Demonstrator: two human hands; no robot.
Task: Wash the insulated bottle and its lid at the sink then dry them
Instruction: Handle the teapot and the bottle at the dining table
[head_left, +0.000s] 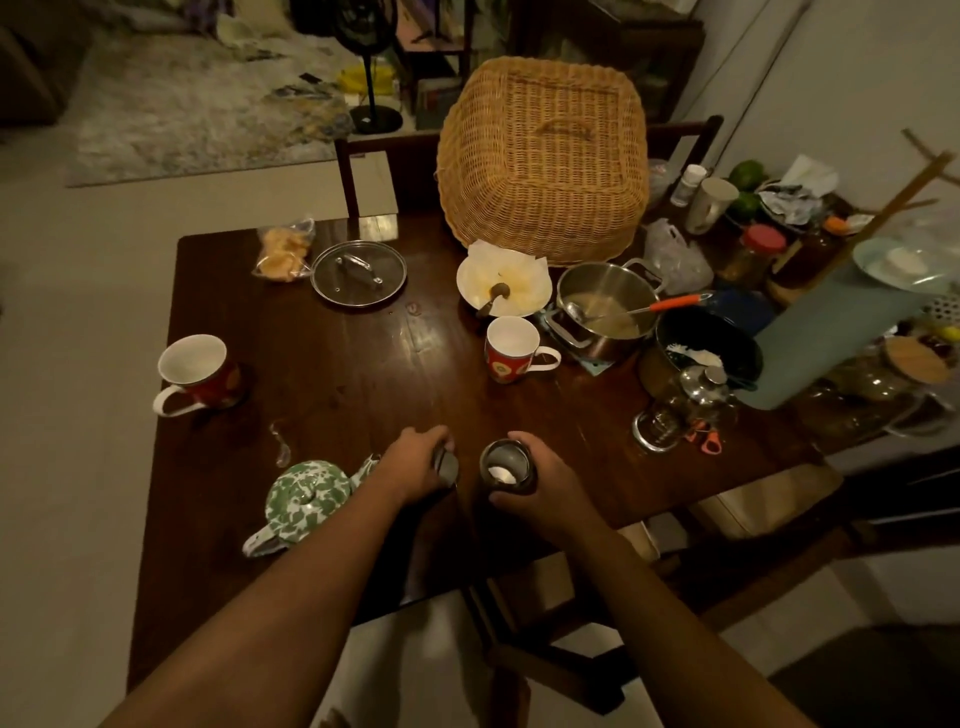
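Both my arms reach over the table (322, 332): my left hand (415, 462) grips the lid (445, 466), my right hand (540, 486) clasps the open bottle (506, 467), something white inside.

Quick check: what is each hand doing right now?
Left hand: closed on the lid.
Right hand: closed around the open bottle, upright on the table.

glossy dark wood table (363, 364), woven wicker basket (543, 156), shiny steel pot (605, 306), glass lid (358, 273).
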